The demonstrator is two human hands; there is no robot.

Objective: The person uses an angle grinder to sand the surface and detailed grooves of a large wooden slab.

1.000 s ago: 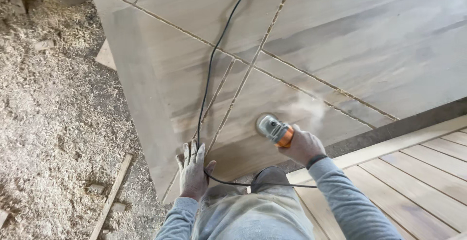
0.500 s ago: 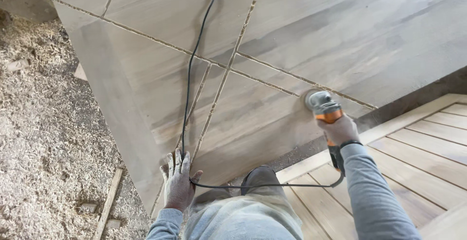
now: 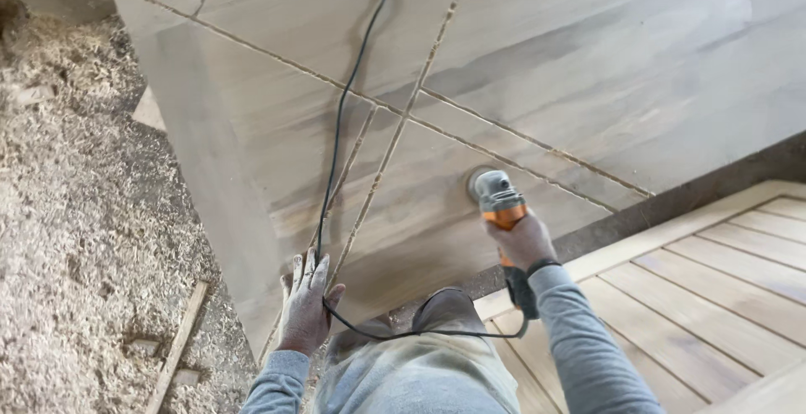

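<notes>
The left hand (image 3: pixel 304 305) is spread flat at the panel's (image 3: pixel 588 61) seven o'clock edge, touching the cord (image 3: pixel 340 128). The right hand (image 3: pixel 522 242) is wrapped around the orange sander (image 3: pixel 497 197), pressed near the panel's middle. The disc is best kept flat, and the cord kept clear.

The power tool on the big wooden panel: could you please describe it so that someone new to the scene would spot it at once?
Start at the large pale wooden panel with its crossing grooves. Near its lower edge, the right hand grips a small grinder-type power tool pressed against the wood. It is the only item with a grey head and orange collar, and a black cord trails from it past the left hand.
</notes>
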